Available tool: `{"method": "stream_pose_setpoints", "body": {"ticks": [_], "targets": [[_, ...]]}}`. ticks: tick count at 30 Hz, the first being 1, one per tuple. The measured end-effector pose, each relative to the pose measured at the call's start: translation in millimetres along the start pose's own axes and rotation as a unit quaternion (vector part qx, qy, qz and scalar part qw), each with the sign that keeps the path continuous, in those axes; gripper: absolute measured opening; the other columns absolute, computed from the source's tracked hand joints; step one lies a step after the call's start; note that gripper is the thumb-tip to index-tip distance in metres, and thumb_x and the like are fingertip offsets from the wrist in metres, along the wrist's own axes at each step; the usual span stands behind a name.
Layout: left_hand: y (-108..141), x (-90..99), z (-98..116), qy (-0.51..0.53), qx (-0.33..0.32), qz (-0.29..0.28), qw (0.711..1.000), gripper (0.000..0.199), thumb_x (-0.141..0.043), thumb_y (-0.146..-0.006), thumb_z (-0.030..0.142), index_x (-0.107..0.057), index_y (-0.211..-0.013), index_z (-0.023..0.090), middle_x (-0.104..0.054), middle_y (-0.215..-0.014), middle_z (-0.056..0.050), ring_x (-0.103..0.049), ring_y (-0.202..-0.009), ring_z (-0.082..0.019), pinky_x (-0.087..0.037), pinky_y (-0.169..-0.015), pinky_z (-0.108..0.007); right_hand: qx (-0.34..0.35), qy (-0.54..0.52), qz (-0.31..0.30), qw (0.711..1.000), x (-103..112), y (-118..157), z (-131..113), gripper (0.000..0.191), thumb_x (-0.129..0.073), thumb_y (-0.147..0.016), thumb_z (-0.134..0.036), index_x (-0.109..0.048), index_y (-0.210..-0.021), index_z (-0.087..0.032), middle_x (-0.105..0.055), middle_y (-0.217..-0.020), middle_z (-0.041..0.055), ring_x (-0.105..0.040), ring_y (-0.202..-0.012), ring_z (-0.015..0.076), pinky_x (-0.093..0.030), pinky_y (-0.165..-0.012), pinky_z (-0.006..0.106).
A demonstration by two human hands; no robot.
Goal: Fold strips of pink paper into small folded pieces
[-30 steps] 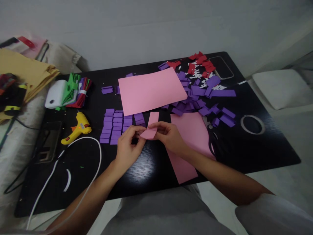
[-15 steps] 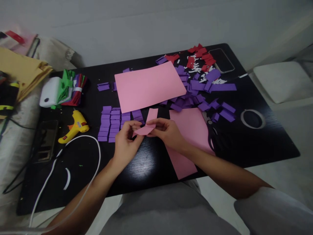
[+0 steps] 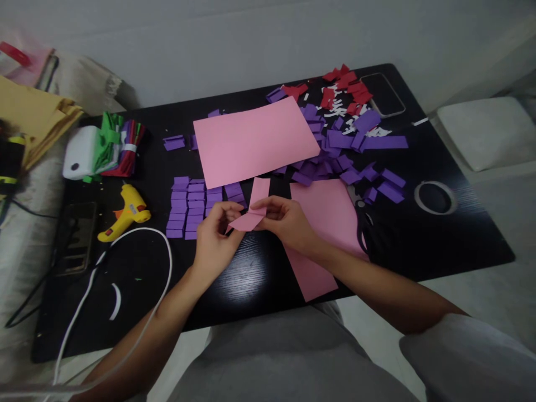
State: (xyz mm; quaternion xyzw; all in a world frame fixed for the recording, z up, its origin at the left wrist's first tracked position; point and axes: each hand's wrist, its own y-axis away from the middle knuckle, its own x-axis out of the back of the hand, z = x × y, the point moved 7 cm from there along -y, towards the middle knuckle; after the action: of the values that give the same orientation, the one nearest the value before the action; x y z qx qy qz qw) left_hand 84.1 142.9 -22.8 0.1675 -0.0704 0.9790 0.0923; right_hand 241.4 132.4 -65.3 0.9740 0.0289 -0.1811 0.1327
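Observation:
Between my two hands is a small folded pink paper strip, one end standing up and away, the other bent toward me. My left hand pinches its left end between thumb and fingers. On the other side my right hand grips it near the crease. A large pink sheet lies just beyond my hands. Another pink sheet, cut to an uneven shape, lies partly under my right forearm. Black-handled scissors rest at its right edge. Rows of folded purple paper pieces sit left of my hands.
A yellow glue gun with a white cable lies on the left. Bundled coloured strips sit behind it. Loose purple pieces, red scraps and a tape roll occupy the right of the black table.
The bent strip's upright part shows a little more between my hands. Both hands keep their hold. The whole view has shifted slightly.

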Motion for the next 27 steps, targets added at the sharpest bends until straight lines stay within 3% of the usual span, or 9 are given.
{"method": "stream_pose_setpoints", "body": {"ticks": [5,10,18,22,27], "targets": [[0.1,-0.7,-0.6,0.014,0.005,0.002,1.000,0.022,-0.074,-0.083,0.019,-0.066,-0.103,0.021,-0.070,-0.084,0.001,-0.068,-0.076,-0.013,-0.055,-0.069,-0.024,0.024,0.040,0.008,0.999,1.4,0.7,-2.2,0.034,-0.091,-0.066,-0.025,-0.074,-0.095,-0.022,-0.077,-0.097,0.0008,-0.076,-0.086,0.0177,-0.065,-0.088,0.036],[0.1,-2.2,0.0,0.026,0.010,0.000,1.000,0.021,-0.075,-0.083,0.020,-0.066,-0.102,0.021,-0.067,-0.079,0.003,-0.064,-0.070,-0.011,-0.052,-0.065,-0.023,0.049,0.050,0.010,0.997,2.0,0.7,-4.7,0.030,-0.090,-0.069,-0.029,-0.074,-0.094,-0.022,-0.078,-0.098,0.0023,-0.076,-0.096,0.0197,-0.062,-0.098,0.039],[0.5,0.0,-2.7,0.035,0.006,0.003,0.999,0.030,-0.083,-0.080,0.029,-0.065,-0.103,0.020,-0.065,-0.079,0.003,-0.059,-0.067,-0.010,-0.051,-0.064,-0.021,0.021,0.018,0.011,1.000,3.6,-0.7,0.0,0.037,-0.093,-0.065,-0.029,-0.075,-0.096,-0.019,-0.080,-0.098,0.0030,-0.077,-0.096,0.0204,-0.061,-0.101,0.041],[0.5,-1.4,-3.9,0.038,0.022,0.001,0.999,0.029,-0.081,-0.080,0.026,-0.065,-0.103,0.020,-0.065,-0.080,0.003,-0.061,-0.069,-0.010,-0.051,-0.065,-0.021,0.022,0.015,0.014,1.000,3.5,-0.8,-0.9,0.040,-0.094,-0.062,-0.026,-0.074,-0.096,-0.020,-0.079,-0.096,0.0025,-0.078,-0.094,0.0202,-0.063,-0.099,0.039],[3.1,-5.8,-8.1,-0.005,0.066,-0.025,0.997,0.016,-0.068,-0.092,0.035,-0.063,-0.094,0.020,-0.065,-0.076,0.002,-0.060,-0.061,-0.011,-0.047,-0.057,-0.022,0.027,0.014,0.021,0.999,1.7,2.2,-2.2,0.039,-0.092,-0.066,-0.026,-0.071,-0.098,-0.022,-0.077,-0.097,0.0009,-0.077,-0.087,0.0186,-0.066,-0.087,0.035]]}}
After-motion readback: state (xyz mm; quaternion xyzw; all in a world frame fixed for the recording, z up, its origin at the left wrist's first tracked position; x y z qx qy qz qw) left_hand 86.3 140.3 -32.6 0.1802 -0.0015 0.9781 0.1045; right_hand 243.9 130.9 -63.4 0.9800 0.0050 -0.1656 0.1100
